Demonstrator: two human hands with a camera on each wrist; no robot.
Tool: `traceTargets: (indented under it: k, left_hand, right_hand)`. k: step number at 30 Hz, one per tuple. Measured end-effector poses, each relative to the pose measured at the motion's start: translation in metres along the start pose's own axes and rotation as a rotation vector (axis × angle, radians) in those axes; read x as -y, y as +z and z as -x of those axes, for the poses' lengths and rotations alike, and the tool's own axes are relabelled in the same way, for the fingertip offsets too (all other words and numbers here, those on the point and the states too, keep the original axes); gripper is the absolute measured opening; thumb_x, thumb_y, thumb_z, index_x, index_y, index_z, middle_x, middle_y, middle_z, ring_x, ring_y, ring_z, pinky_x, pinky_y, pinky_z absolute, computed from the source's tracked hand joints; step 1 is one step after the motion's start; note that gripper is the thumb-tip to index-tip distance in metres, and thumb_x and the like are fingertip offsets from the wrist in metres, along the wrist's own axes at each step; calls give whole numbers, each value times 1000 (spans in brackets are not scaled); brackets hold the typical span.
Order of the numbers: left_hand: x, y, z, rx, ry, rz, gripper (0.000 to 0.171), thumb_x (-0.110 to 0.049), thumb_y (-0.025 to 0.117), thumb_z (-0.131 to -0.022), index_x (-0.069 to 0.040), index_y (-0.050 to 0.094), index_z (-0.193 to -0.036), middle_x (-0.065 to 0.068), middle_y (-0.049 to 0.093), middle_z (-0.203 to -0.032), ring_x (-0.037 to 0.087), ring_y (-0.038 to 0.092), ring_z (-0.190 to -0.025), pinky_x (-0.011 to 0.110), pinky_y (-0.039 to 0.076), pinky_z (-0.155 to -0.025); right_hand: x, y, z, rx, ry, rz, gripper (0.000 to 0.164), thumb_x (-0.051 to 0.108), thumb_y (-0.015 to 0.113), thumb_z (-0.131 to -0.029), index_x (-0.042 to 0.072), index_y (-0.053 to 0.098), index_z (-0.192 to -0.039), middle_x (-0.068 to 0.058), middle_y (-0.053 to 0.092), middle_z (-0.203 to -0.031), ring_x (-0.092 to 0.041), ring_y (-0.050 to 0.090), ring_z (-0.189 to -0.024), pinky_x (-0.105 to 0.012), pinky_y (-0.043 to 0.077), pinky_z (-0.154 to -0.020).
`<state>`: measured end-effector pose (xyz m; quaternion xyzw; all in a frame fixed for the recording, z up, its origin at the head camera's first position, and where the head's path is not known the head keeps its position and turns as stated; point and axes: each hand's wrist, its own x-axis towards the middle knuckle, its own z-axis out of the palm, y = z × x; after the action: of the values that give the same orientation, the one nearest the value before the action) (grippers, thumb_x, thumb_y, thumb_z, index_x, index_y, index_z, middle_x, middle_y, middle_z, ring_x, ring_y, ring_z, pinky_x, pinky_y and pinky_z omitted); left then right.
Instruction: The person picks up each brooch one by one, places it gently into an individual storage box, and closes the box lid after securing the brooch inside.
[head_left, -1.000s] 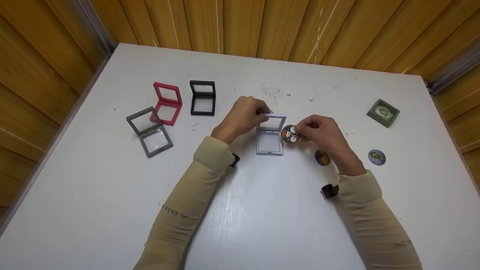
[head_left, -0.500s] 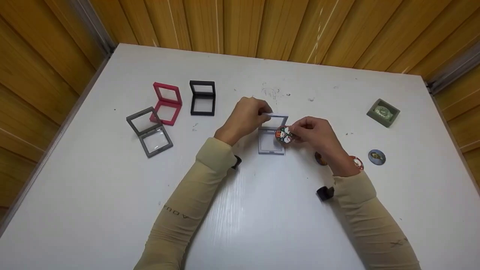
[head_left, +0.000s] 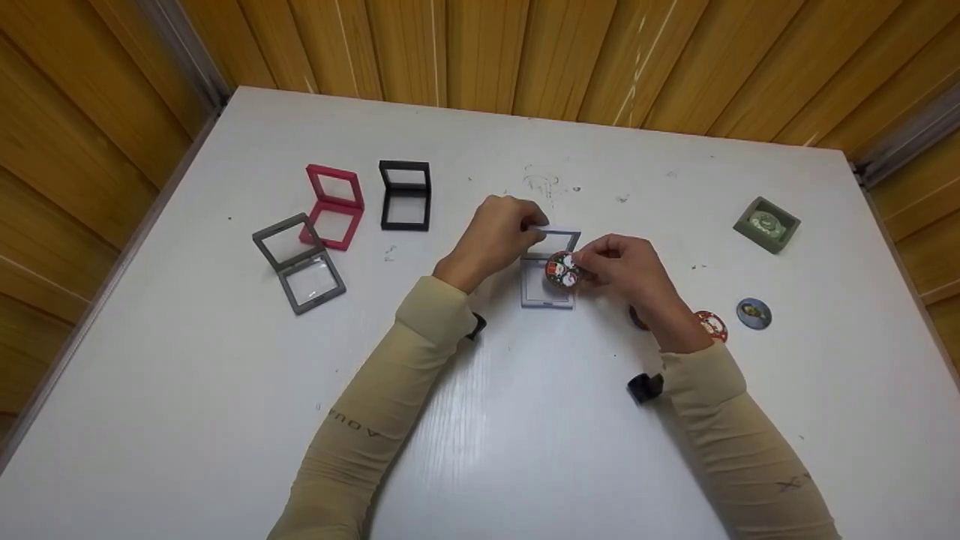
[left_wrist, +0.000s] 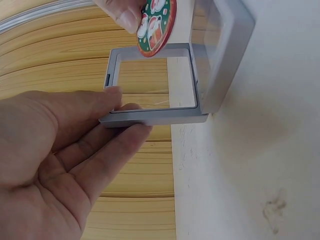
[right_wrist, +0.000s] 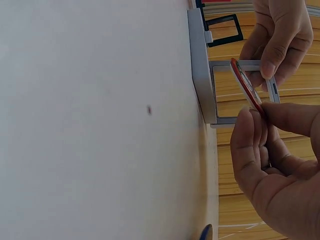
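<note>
My left hand [head_left: 495, 238] pinches the raised lid of a light grey hinged display frame [left_wrist: 155, 119] between thumb and fingers. Its base lies flat on the table, and clear film spans the window in the left wrist view. By its edge, my right hand [head_left: 630, 274] pinches a round, red-rimmed badge [head_left: 562, 271] with Santa-like figures on green. The badge is tilted and held over the frame's base, in front of the lid. In the right wrist view the badge [right_wrist: 246, 87] appears nearly edge-on, apart from the base.
Black [head_left: 406, 226], pink-red [head_left: 330, 245] and dark grey [head_left: 319, 304] hinged frames stand open on the left. A blue badge [head_left: 754, 313] lies right, with a red badge [head_left: 712, 325] and a dark one [head_left: 637, 318] partly behind my right wrist. Far right sits a green box [head_left: 766, 225].
My right hand has carried the badge left, from beside the frame to over its base. The left hand and the frame have shifted slightly right. The red badge has come into view.
</note>
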<state>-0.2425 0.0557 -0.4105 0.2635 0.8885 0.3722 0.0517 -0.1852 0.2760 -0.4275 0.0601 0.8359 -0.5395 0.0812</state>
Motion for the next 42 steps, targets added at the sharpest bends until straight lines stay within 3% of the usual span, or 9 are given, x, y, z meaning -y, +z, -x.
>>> traceTargets:
  k: [7,14,20,35,42]
  left_hand:
    - [-2,1,-1,10,-11,6,17,-9,72,-102,-4,81,-116,8,77,-108,16,65,-91,26,55,-82]
    - [-3,2,0,5,4,9,17,-7,72,-102,-1,79,-116,11,78,-105,16,69,-81,25,55,-74]
    - [-2,3,0,1,11,3,17,-8,72,-102,-2,80,-116,10,78,-106,16,67,-86,25,55,-77]
    - [-4,4,-1,9,19,-5,17,-8,73,-102,-2,80,-116,10,78,-108,17,69,-91,26,56,-81]
    - [-5,5,0,9,29,1,17,-8,73,-102,-2,80,-115,10,78,-107,18,69,-91,28,55,-81]
  right_hand:
    - [1,3,0,35,13,7,24,14,73,-100,-9,72,-107,-6,73,-95,-12,71,-76,-25,59,-72]
    - [0,5,0,46,34,18,23,15,74,-100,-7,71,-106,-8,74,-95,-14,71,-77,-25,59,-72]
    - [0,8,1,59,31,0,22,14,77,-99,-8,71,-103,-7,73,-90,-13,71,-75,-26,59,-70]
    - [-1,9,1,84,52,12,24,13,77,-99,-9,71,-107,-13,72,-97,-15,72,-74,-26,60,-70]
    - [-5,11,-1,90,48,6,22,11,76,-98,-9,71,-105,-9,72,-92,-13,70,-73,-25,60,-69]
